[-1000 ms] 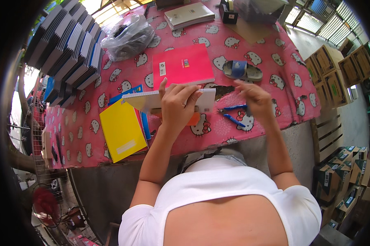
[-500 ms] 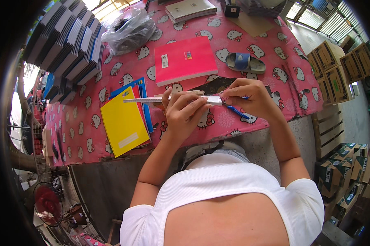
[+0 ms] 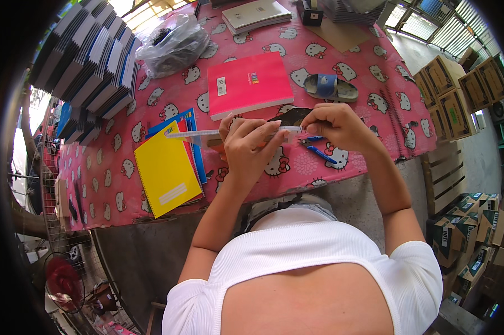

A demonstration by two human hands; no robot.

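The left hand (image 3: pixel 249 142) pinches a notebook (image 3: pixel 191 134) edge-on above the table (image 3: pixel 115 181), apparently leaving its right end accessible. The right hand's (image 3: pixel 338 127) fingertips bunch there; whether that grip closes on anything, cannot tell. Cutters (image 3: pixel 323 156) lie beneath, near the front edge. Room looks widest rightward.

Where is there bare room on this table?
Just left of the yellow notebook, below the tall notebook stacks; also between the blue slipper and brown sheet. Crowded around the left hand, right hand, held notebook and blue-handled pliers.
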